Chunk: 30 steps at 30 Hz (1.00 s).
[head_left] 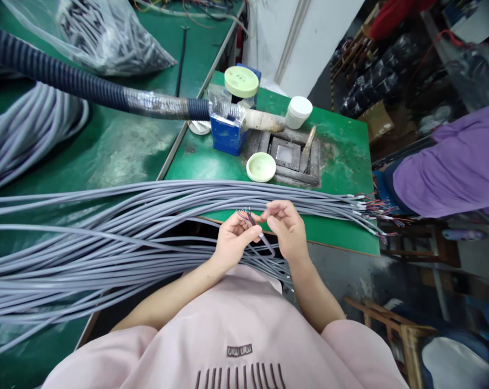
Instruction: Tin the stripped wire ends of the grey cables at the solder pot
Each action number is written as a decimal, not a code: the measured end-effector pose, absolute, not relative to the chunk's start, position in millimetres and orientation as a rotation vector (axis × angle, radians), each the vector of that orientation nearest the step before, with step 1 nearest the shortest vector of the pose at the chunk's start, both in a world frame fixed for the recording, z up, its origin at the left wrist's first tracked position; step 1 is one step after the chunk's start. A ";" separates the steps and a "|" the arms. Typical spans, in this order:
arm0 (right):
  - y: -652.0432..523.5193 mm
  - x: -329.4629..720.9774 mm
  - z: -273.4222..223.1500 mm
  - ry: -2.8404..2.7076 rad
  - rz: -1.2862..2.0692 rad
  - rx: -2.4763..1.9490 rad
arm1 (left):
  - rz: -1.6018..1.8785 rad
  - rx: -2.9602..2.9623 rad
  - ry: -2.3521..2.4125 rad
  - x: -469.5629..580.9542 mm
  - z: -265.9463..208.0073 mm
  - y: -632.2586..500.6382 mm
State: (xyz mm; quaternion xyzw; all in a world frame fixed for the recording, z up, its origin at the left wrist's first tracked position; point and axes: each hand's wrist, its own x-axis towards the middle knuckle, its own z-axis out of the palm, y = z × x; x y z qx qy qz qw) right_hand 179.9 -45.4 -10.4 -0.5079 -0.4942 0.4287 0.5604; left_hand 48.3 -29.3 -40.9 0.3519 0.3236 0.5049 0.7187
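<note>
My left hand (235,237) is closed around the stripped end of a grey cable (267,246), thumb laid across it. Thin coloured wires (247,215) fan out above its fingers. Close on the right, my right hand (285,226) has thumb and forefinger brought together by the wire tips; whether a wire sits in that pinch is too small to make out. Behind both hands a long bundle of grey cables (212,190) crosses the bench, with bared coloured wire ends (384,208) at the right. More grey cables (155,275) lie nearer my body.
On the green bench stand a square solder pot (285,153) with a brush (309,141), a pale green lid (261,167), a white tub (298,112) and a blue box (226,134). A ribbed hose (106,92) arches over. At the right is a person in purple (450,162).
</note>
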 end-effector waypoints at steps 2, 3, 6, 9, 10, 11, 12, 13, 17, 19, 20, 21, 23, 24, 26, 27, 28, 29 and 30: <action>-53.8 180.2 -10.4 -1.386 0.816 -1.242 | 1.148 0.766 0.725 48.0 -41.1 -27.0; -57.8 180.0 -11.4 -1.496 0.711 -1.261 | 1.161 0.762 0.726 48.1 -40.9 -25.9; -65.8 178.4 -18.2 -1.707 0.437 -1.253 | 1.171 0.764 0.726 49.4 -40.7 -23.9; -67.3 177.5 -24.6 -1.746 0.281 -1.220 | 1.154 0.778 0.727 50.3 -41.5 -24.1; -66.9 177.8 -25.1 -1.763 0.262 -1.220 | 1.154 0.781 0.720 50.2 -41.6 -24.4; -66.5 178.4 -24.6 -1.787 0.260 -1.221 | 1.158 0.781 0.708 49.9 -41.5 -24.7; -66.0 179.3 -23.2 -1.813 0.274 -1.224 | 1.162 0.777 0.690 49.4 -41.0 -24.9; -65.7 180.4 -21.2 -1.833 0.296 -1.225 | 1.166 0.765 0.668 48.6 -40.1 -24.9; -65.6 184.5 -13.5 -1.827 0.410 -1.200 | 1.107 0.614 0.604 44.7 -33.8 -21.7; -66.1 185.7 -11.6 -1.818 0.465 -1.180 | 1.018 0.540 0.603 42.6 -31.1 -17.9; -66.4 186.0 -10.9 -1.821 0.490 -1.173 | 0.969 0.519 0.604 41.5 -30.3 -15.5; -66.6 186.1 -10.1 -1.829 0.513 -1.167 | 0.925 0.505 0.602 40.4 -29.8 -13.0; -66.6 186.0 -8.4 -1.851 0.549 -1.158 | 0.854 0.494 0.587 38.3 -29.8 -7.9; -66.5 185.9 -7.5 -1.862 0.566 -1.152 | 0.830 0.493 0.576 37.3 -29.9 -5.7; -66.1 185.9 -5.7 -1.875 0.594 -1.139 | 0.798 0.490 0.551 35.7 -29.7 -2.1; -66.0 186.0 -5.2 -1.876 0.604 -1.131 | 0.788 0.490 0.544 35.3 -29.4 -1.0; -66.0 186.2 -4.9 -1.875 0.615 -1.128 | 0.785 0.488 0.544 35.2 -28.8 -0.3; -66.2 186.6 -4.9 -1.873 0.623 -1.130 | 0.791 0.483 0.547 35.4 -28.1 -0.1; -66.7 186.9 -5.2 -1.869 0.632 -1.140 | 0.802 0.477 0.553 35.9 -27.4 -0.2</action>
